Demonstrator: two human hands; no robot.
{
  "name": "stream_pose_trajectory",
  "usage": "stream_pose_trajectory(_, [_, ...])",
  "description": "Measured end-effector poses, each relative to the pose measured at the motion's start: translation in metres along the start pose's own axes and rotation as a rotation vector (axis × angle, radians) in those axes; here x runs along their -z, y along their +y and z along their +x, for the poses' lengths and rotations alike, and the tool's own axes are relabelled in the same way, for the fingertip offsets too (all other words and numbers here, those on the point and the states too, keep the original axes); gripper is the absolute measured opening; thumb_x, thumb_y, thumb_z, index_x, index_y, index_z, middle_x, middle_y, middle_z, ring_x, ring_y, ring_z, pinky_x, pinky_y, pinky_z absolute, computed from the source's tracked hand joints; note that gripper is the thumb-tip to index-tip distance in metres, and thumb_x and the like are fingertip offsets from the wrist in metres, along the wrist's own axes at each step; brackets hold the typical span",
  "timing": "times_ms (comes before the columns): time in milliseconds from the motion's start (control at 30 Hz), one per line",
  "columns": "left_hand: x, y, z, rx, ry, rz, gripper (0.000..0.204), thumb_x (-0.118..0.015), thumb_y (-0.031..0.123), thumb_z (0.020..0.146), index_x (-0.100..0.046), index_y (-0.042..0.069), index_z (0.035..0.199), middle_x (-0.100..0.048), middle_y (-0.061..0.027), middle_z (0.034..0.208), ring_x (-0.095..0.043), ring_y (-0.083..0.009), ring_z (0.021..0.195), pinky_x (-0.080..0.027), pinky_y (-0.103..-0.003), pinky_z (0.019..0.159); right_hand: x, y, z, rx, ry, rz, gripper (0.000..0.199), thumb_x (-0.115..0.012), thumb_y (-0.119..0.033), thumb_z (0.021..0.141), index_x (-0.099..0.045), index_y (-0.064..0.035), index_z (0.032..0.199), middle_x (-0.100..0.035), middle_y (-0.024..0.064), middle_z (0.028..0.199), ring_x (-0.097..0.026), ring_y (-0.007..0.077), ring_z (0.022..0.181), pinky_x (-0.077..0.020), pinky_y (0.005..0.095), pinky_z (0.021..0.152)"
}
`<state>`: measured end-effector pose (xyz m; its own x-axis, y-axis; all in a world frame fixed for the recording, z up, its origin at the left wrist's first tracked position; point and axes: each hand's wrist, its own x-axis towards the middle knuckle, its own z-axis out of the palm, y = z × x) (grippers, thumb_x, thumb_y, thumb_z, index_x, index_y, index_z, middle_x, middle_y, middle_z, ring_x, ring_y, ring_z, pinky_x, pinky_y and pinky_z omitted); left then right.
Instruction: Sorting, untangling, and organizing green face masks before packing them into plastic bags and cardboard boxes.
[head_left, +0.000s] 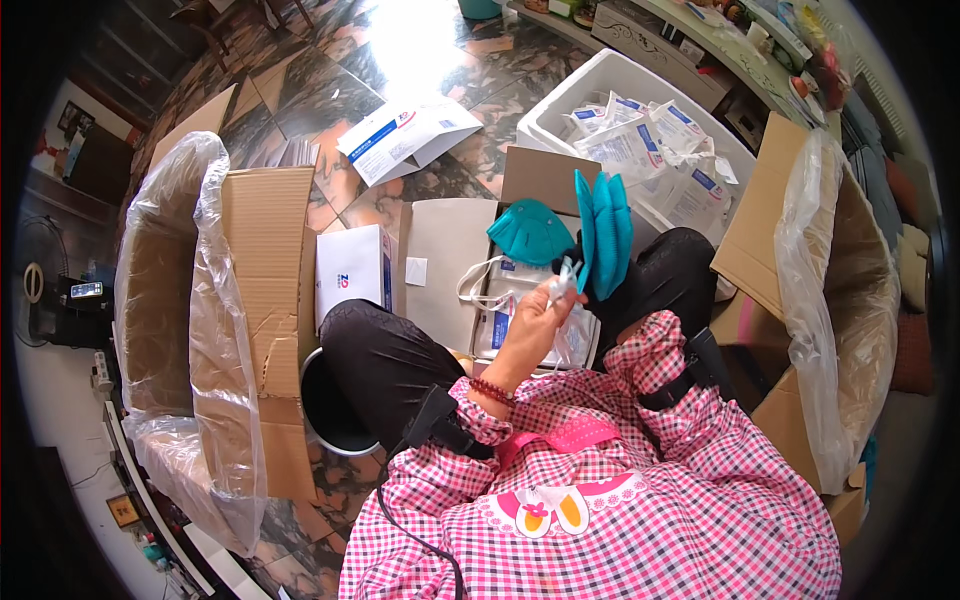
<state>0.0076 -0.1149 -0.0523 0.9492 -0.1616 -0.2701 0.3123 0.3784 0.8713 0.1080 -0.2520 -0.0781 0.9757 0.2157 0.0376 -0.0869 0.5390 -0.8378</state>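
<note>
My left hand (532,328), with a dark red bead bracelet at its wrist, is closed in a pinch on white elastic straps (566,284). Just beyond the fingertips, a stack of folded teal face masks (605,236) stands on edge. Another teal face mask (530,232) lies to its left, with pale loops trailing toward me. Under them an open cardboard box (452,262) holds flat wrapped packets with blue labels (491,328). My right sleeve reaches up toward the masks from the right, but the masks and my knee hide that hand's fingers.
Large cartons with clear plastic liners stand at left (262,270) and right (835,300). A white foam box (560,100) full of wrapped masks is at the far right. A white carton (352,270), a dark bucket (335,405) and a flattened box (408,135) are on the left side.
</note>
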Motion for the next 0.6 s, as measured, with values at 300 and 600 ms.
stream_pose_trajectory(300, [-0.015,0.034,-0.036,-0.451,-0.192,0.552,0.029,-0.057,-0.005,0.081,-0.066,0.001,0.107,-0.067,-0.0171,0.088,-0.067,-0.0307,0.080,-0.050,-0.035,0.072,-0.006,-0.005,0.002,0.073,-0.132,-0.391,0.044,-0.070,-0.016,0.086,-0.060,-0.0049,0.127,-0.064,0.0204,0.124,-0.062,0.0334,0.115,-0.0476,0.0377,0.101])
stream_pose_trajectory(600, [0.023,0.014,-0.009,-0.508,0.305,0.804,0.025,-0.066,0.007,0.087,-0.061,-0.001,0.110,-0.066,-0.0186,0.101,-0.065,-0.0366,0.089,-0.051,-0.042,0.076,0.019,0.002,0.037,-0.029,0.011,-1.559,0.045,-0.073,-0.021,0.084,-0.063,-0.0054,0.125,-0.065,0.0209,0.123,-0.063,0.0343,0.113,-0.0486,0.0389,0.100])
